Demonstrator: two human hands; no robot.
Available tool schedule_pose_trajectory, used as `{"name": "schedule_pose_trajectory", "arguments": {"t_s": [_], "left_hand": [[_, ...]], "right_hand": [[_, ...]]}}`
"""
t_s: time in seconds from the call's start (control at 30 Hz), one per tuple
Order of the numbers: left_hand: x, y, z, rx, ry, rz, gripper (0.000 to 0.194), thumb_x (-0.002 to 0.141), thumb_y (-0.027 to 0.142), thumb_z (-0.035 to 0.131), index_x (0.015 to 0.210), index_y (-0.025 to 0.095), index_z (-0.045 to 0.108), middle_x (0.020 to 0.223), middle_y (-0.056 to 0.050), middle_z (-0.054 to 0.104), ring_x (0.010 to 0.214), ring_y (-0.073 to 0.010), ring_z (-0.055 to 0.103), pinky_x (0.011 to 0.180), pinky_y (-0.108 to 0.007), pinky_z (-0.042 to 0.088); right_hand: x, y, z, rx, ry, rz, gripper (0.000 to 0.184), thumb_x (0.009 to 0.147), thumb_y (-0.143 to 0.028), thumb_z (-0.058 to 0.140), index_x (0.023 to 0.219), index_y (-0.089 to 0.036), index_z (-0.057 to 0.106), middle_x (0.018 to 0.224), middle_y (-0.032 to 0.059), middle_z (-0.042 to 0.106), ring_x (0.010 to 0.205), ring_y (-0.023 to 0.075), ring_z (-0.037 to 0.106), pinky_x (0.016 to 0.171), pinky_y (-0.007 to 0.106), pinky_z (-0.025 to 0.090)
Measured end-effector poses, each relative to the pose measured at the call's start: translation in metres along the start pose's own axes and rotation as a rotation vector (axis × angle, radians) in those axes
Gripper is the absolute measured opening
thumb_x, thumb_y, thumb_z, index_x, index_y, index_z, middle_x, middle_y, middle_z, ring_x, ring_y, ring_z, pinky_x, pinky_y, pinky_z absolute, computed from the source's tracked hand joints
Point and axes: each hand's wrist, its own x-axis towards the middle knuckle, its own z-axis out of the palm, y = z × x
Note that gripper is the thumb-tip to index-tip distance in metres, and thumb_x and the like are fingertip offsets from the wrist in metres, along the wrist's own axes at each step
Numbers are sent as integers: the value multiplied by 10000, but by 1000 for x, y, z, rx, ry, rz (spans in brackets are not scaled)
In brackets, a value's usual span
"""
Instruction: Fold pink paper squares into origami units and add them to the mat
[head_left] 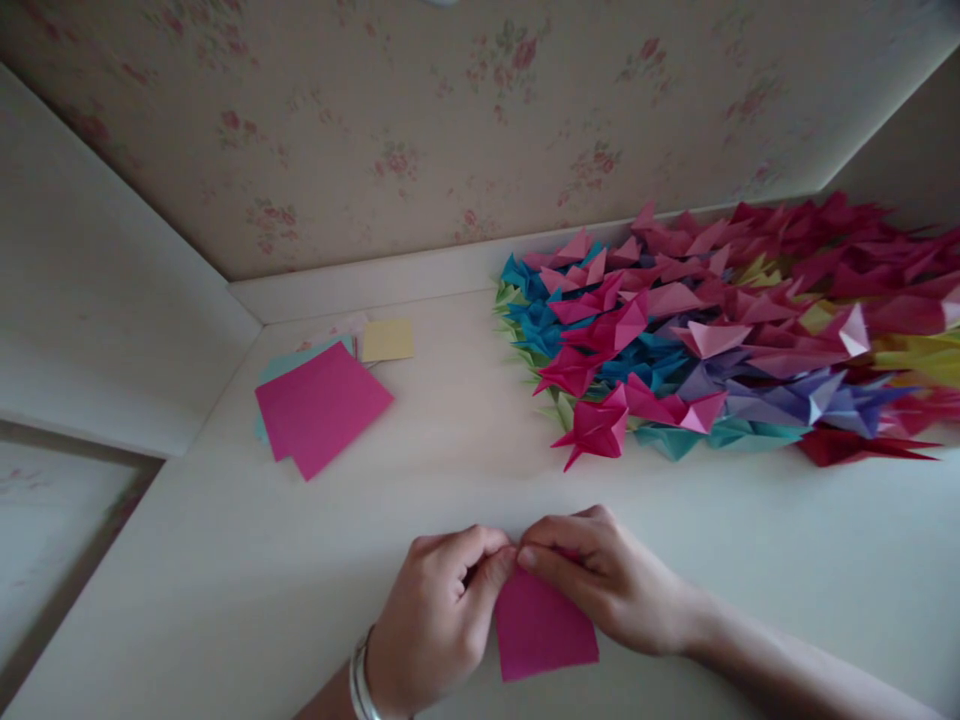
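A pink sheet of paper (541, 630) lies on the white table (225, 560) close to the near edge. My left hand (439, 615) and my right hand (600, 580) meet at its top edge, thumbs and forefingers pinched together on the paper. Both hands are closed on it. A silver bangle sits on my left wrist. The upper part of the sheet is hidden under my fingers.
A stack of square papers (319, 405), pink on top with teal beneath, lies at the left, a yellow square (387, 340) behind it. A large heap of folded paper cranes (720, 330) in pink, blue, purple, green and red fills the back right against the floral wall.
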Motion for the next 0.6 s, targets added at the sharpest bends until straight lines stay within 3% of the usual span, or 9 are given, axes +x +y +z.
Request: {"name": "schedule_pose_trajectory", "arguments": {"t_s": [0.2, 0.37, 0.6], "left_hand": [[0, -2, -2, -119, 33, -157, 342, 970, 417, 496, 744, 202, 637, 532, 28, 509, 482, -128, 517, 473, -221, 372], [3, -3, -6, -393, 48, -254, 313, 953, 446, 534, 854, 197, 696, 585, 12, 568, 518, -135, 569, 484, -211, 432], [-2, -6, -7, -737, -10, -204, 299, 942, 413, 583, 1149, 239, 710, 726, -25, 684, 585, -130, 613, 551, -212, 511]], "right_hand": [[0, 1, -5, 32, 77, 65, 401, 992, -397, 453, 656, -187, 510, 578, -41, 422, 524, 103, 385, 486, 239, 283], [1, 3, -7, 48, 158, 100, 456, 1003, -458, 417, 630, -196, 435, 585, -41, 385, 552, 114, 362, 525, 259, 279], [5, 6, -9, 342, 225, 193, 487, 930, -587, 493, 647, -192, 443, 636, -36, 370, 588, 121, 347, 537, 272, 254]]}}
